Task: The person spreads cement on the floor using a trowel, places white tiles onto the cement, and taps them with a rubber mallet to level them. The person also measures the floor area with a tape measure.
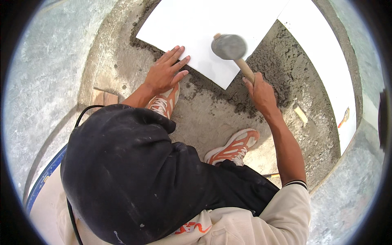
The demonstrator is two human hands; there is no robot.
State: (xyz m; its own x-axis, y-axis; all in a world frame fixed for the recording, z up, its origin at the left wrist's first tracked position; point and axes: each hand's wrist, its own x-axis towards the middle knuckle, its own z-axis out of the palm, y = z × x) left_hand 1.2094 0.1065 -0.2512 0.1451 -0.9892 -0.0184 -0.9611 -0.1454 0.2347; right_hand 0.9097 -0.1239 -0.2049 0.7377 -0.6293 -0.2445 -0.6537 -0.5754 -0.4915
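White and flat, the tile (pixel 196 36) lies at twelve o'clock, with rough grey mortar (pixel 281 61) bared toward two. The mallet (pixel 229 46), its head blurred at one o'clock, is over it; contact is unclear. At eleven, the left hand (pixel 165 74) spreads its fingers onto the tile's edge; at two, the right hand (pixel 262 93) wraps the wooden handle (pixel 245 70). Light, level taps clear of fingers and corner seem wisest.

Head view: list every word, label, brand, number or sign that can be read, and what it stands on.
Shirt: red-orange lettering, partly hidden; not copied out here.
Mallet: head too blurred to tell.
White slabs: no text seen.
Shoes: no lettering I can make out.
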